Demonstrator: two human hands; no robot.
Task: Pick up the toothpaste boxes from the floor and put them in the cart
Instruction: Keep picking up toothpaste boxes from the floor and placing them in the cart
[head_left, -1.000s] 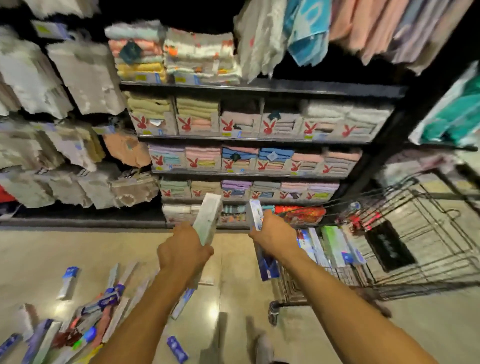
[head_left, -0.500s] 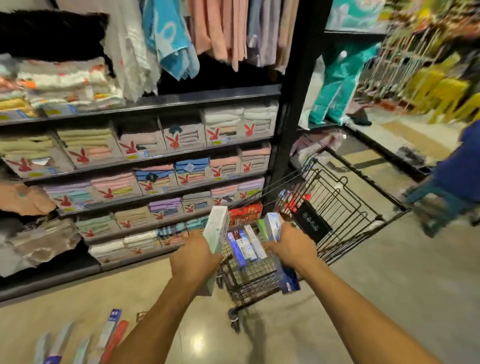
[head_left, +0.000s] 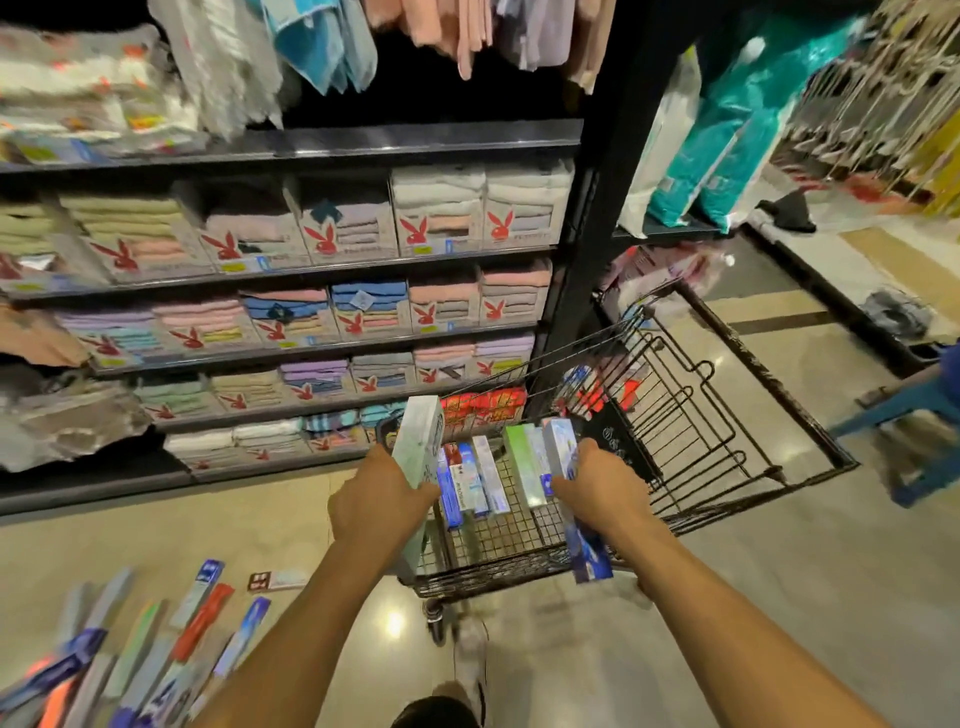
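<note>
My left hand (head_left: 382, 499) grips a long pale green-white toothpaste box (head_left: 418, 447), held upright over the near left corner of the black wire cart (head_left: 727, 415). My right hand (head_left: 597, 486) grips a blue-white toothpaste box (head_left: 589, 551) over the cart's near edge, its lower end hanging outside the rim. Several toothpaste boxes (head_left: 480, 480) lie inside the cart on its wire floor. Many more boxes (head_left: 156, 639) lie scattered on the floor at the lower left.
A dark shelf unit (head_left: 311, 270) stacked with folded towels stands close behind the cart. Hanging towels are above. A blue stool (head_left: 914, 415) and part of a person are at the right edge. My foot (head_left: 470, 654) is near the cart's wheel.
The view swung right from the floor pile to the cart. Both hands, each holding its box, have moved forward over the cart's near end.
</note>
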